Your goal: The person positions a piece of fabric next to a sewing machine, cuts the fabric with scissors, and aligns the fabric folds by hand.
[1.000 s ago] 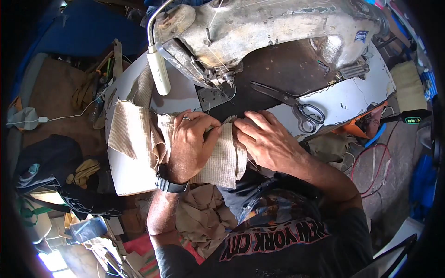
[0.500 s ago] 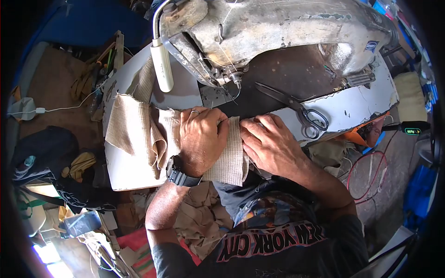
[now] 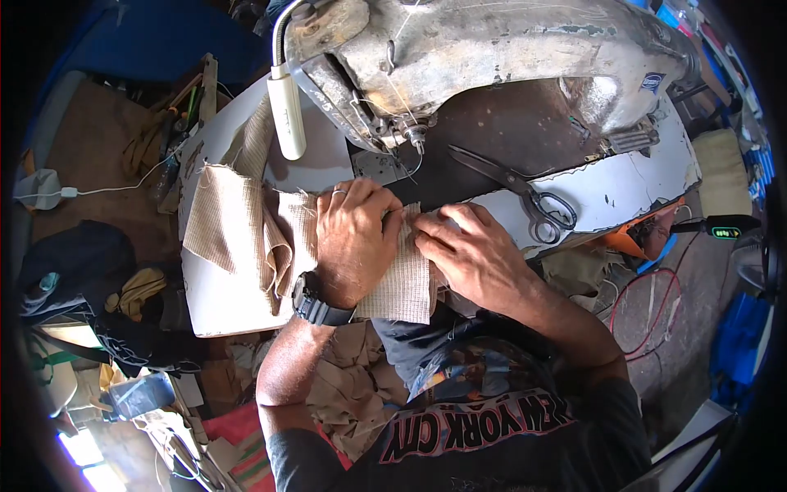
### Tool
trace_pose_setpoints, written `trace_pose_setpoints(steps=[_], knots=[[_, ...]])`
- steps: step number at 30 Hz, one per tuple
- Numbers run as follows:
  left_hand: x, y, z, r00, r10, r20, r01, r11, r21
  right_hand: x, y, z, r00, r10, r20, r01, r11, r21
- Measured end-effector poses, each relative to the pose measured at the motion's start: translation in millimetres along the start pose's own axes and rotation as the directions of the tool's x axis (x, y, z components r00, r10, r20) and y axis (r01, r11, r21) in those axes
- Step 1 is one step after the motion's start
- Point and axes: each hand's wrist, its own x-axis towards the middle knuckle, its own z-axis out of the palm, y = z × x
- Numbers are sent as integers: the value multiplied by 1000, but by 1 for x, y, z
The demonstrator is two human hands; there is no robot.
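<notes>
A strip of ribbed beige fabric (image 3: 402, 287) lies folded near the front edge of the white sewing table (image 3: 234, 307). My left hand (image 3: 352, 242), with a ring and a wristwatch, rests on it with fingers bent and the thumb along the cloth. My right hand (image 3: 475, 254) has its curled fingers at the strip's right edge; its thumb is hidden. More of the cloth (image 3: 225, 217) bunches up to the left. Just beyond my hands is the needle area of a worn sewing machine (image 3: 492, 57), a thread hanging from it. Black-handled scissors (image 3: 545, 205) lie to the right.
A white tubular lamp (image 3: 285, 119) hangs beside the machine head. Crumpled brown cloth (image 3: 344, 385) is heaped below the table. Dark clothing (image 3: 82, 271) and a white cable (image 3: 123, 191) are on the left; a red cable loop (image 3: 643, 312) lies on the floor at right.
My right hand has shifted slightly left over the strip's edge, its fingers now further onto the cloth. My left hand stays on the fabric.
</notes>
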Motion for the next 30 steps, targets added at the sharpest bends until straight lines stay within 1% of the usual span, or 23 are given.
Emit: trace_pose_setpoints(steps=[1,4,6,8,9,11,14,15,18,19,20,22,23,24,26,28,30], knots=[[1,0,-1,1000,-19,3,19,1000,6,1,-1,0,1000,-4,0,4,1000,3],[0,-6,1,1000,3,20,-3,1000,26,2,-3,-4,999,11,30,-10,999,-32],[1,-8,2,1000,20,22,-21,999,46,4,-4,-5,1000,23,-4,-23,1000,-7],[3,-12,3,995,36,96,-35,999,-14,5,-2,-6,1000,24,5,-24,1000,-6],[4,-14,6,995,37,92,-36,999,-11,6,-1,-5,1000,25,11,-25,1000,-5],[6,-17,12,999,49,18,-48,999,-25,13,4,-3,1000,29,5,-29,1000,-7],[21,-25,15,999,38,-17,-39,998,-45,24,15,-3,998,48,32,-47,998,-49],[27,-27,17,1000,10,-29,-12,999,-50,28,20,-2,998,51,34,-49,997,-62],[40,-40,22,998,4,-57,-7,999,-48,37,29,4,997,73,24,-72,995,-65],[43,-42,21,999,-47,-16,46,996,-81,39,31,5,997,80,14,-78,995,-65],[44,-43,22,999,-46,-18,44,996,-80,39,31,4,997,79,12,-78,995,-67],[45,-47,24,997,-74,-19,70,984,-162,40,31,3,997,77,17,-76,994,-79],[44,-49,24,999,-32,-43,24,986,-167,40,31,2,997,74,17,-73,994,-80],[45,-51,24,998,-34,-44,26,986,-167,40,31,2,997,77,12,-76,994,-79],[47,-53,24,998,-66,-5,63,971,-231,41,32,2,997,79,8,-78,994,-77],[50,-58,31,996,-84,-9,80,973,-216,43,33,3,996,86,-16,-87,992,-95],[52,-60,35,995,-61,-76,45,980,-191,43,35,5,996,87,-22,-89,990,-110]])
